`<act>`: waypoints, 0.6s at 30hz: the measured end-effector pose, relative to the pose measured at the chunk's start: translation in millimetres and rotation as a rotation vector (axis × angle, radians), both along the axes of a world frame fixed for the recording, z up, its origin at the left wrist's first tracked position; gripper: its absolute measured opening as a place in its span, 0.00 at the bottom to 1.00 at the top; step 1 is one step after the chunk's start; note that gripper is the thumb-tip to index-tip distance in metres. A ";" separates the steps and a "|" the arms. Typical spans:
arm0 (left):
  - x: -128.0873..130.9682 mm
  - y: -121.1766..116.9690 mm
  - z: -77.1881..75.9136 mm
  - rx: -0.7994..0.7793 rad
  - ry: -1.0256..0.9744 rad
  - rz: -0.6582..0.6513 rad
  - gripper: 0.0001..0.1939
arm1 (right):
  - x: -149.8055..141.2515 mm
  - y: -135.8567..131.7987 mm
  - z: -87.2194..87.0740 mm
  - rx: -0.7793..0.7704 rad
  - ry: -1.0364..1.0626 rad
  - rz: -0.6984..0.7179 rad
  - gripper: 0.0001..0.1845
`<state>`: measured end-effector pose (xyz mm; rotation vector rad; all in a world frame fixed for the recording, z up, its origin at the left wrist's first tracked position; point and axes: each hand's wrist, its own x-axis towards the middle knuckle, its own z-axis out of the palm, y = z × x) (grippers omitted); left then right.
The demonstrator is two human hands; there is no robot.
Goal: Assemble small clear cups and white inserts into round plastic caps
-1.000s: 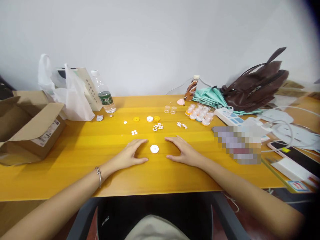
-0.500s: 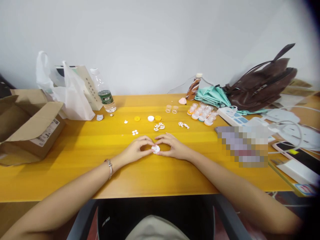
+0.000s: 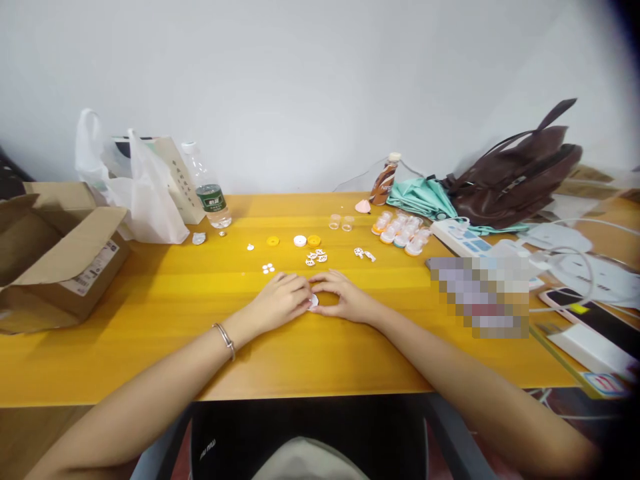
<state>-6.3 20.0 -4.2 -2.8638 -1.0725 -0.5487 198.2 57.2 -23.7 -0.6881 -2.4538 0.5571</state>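
Note:
Between my two hands is a small white round plastic piece [image 3: 315,302], partly covered by fingers. My right hand [image 3: 347,298] holds its edge with thumb and fingertips curved in a ring. My left hand [image 3: 284,300], back upward, has its fingers closed at the piece's left side. Just beyond lie several white openwork parts [image 3: 317,257] and a group of small white discs [image 3: 269,268]. Farther back are a white round cap [image 3: 299,241], a yellow cap beside it [image 3: 314,240] and another yellow ring-shaped cap [image 3: 273,241]. Two white openwork pieces [image 3: 364,254] rest to the right.
Several clear-domed pieces with coloured bases [image 3: 401,232] stand right of two clear cups [image 3: 341,223]. An open cardboard box [image 3: 60,267], plastic bag [image 3: 145,193] and water bottle [image 3: 213,200] are left. A power strip [image 3: 463,238], brown bag [image 3: 515,180] and coffee bottle [image 3: 385,179] are right.
My left hand has rolled over so its back faces up, its fingers now covering more of the white piece. My right hand keeps its pinch. The view has shifted slightly.

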 end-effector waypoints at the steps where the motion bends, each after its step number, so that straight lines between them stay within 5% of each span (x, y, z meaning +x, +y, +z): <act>1: 0.5 -1.2 -0.1 0.068 0.042 0.003 0.12 | 0.1 0.2 -0.7 0.000 0.001 -0.002 0.15; 6: 1.3 -5.6 -0.3 0.292 0.150 -0.008 0.13 | 0.1 0.2 -2.1 -0.004 0.003 0.000 0.15; 18: 4.5 -11.5 9.5 0.480 0.286 -0.131 0.12 | -0.7 0.3 -0.4 -0.024 -0.005 -0.012 0.14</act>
